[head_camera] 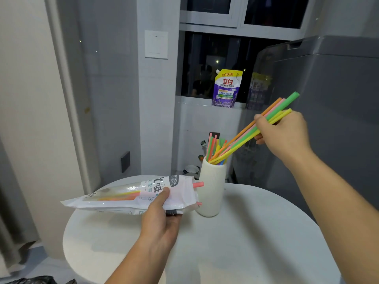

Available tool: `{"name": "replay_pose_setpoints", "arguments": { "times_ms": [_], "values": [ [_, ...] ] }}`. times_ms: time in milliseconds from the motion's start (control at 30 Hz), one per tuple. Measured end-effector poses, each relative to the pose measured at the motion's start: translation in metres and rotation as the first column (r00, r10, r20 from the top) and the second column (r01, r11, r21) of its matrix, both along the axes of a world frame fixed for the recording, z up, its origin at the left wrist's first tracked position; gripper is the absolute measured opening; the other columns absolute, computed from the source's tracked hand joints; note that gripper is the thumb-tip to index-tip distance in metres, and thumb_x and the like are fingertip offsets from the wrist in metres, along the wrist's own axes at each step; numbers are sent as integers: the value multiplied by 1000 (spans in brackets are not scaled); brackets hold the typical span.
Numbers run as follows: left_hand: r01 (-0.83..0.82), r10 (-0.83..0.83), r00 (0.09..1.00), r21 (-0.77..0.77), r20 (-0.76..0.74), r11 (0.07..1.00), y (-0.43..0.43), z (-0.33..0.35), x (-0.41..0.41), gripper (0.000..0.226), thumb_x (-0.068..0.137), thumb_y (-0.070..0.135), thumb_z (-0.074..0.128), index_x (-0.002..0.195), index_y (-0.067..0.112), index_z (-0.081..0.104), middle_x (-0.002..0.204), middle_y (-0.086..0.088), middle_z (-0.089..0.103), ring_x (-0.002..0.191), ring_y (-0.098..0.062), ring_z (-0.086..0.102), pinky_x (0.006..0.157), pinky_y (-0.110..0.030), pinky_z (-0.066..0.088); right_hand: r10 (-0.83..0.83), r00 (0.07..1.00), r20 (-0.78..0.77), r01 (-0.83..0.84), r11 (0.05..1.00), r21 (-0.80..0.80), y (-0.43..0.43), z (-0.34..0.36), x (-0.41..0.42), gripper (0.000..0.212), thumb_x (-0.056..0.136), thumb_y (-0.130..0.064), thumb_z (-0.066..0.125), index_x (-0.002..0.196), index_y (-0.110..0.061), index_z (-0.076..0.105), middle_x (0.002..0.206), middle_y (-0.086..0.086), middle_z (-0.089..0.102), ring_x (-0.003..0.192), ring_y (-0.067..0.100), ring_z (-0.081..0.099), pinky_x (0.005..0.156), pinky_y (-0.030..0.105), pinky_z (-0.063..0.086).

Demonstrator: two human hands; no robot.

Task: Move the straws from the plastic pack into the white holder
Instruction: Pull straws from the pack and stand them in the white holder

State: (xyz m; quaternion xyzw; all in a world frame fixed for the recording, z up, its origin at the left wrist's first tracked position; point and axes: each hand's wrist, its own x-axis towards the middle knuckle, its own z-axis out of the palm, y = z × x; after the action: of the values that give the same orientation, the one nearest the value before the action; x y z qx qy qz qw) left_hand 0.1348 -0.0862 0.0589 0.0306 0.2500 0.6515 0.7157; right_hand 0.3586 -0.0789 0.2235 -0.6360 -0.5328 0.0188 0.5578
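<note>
So the right hand [284, 134] is pinched shut around a little bunch of straws [244, 140], orange, pink, green and yellow. It's holding them near the top end and tilted, so the bottom tips are already poking into the mouth of the white holder [212, 191]. I'd guess the slant is just because the hand comes in from about 2 o'clock of the holder. Letting go should drop them in with the straws already standing there.

The left hand [162, 218] is closed on the plastic pack [131, 198], keeping it off the round table [246, 242] and roughly level, with the open end pointing at the holder from its 9 o'clock side. Makes sense, short reach for the next grab. A pink straw [198, 184] sticks out of the opening and a few more show through the plastic, so there's still some left.
</note>
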Motion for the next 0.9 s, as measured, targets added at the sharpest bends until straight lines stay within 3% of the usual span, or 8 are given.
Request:
{"name": "replay_pose_setpoints", "arguments": {
  "times_ms": [167,300,667,767,833,900],
  "values": [
    [-13,14,999,-22,30,1000,-4,6,1,43,101,2,56,144,3,53,135,-18,67,97,-26,69,41,-34,58,83,995,57,-78,992,-95,12,-3,-2,25,94,-31,67,85,-8,71,75,5,74,56,11,71,51,21,53],
    [-2,3,999,-12,43,1000,-4,5,2,43,102,2,55,145,2,52,134,-20,67,96,-28,69,42,-36,58,160,980,114,-137,973,-186,24,-3,-7,26,95,-32,65,90,-8,72,76,4,74,53,9,70,45,14,49],
    [-31,33,998,-46,50,998,-1,4,5,43,99,0,58,142,7,56,129,-16,71,98,-25,71,45,-32,59,239,956,170,-157,906,-393,62,-25,-19,31,92,-36,68,87,-5,71,75,11,65,63,17,61,56,29,49],
    [-23,24,999,-41,47,999,-1,5,5,42,99,0,58,141,6,56,128,-16,71,97,-26,71,44,-33,59,206,957,204,-111,911,-397,72,-36,-20,33,88,-44,70,85,-11,70,91,11,62,76,20,67,60,33,54],
    [-15,17,999,-39,44,999,0,4,5,43,99,0,58,142,6,56,129,-17,71,98,-26,71,45,-33,59,185,956,227,-91,925,-370,74,-42,-23,36,85,-50,71,89,-15,67,105,8,56,93,24,66,74,40,59],
    [-15,17,999,-44,43,999,0,3,5,43,99,0,58,141,6,56,130,-17,70,99,-26,71,45,-34,59,185,965,184,-116,936,-333,72,-46,-26,48,84,-50,72,116,-15,60,123,6,52,109,23,59,85,38,54]
  ]
}}
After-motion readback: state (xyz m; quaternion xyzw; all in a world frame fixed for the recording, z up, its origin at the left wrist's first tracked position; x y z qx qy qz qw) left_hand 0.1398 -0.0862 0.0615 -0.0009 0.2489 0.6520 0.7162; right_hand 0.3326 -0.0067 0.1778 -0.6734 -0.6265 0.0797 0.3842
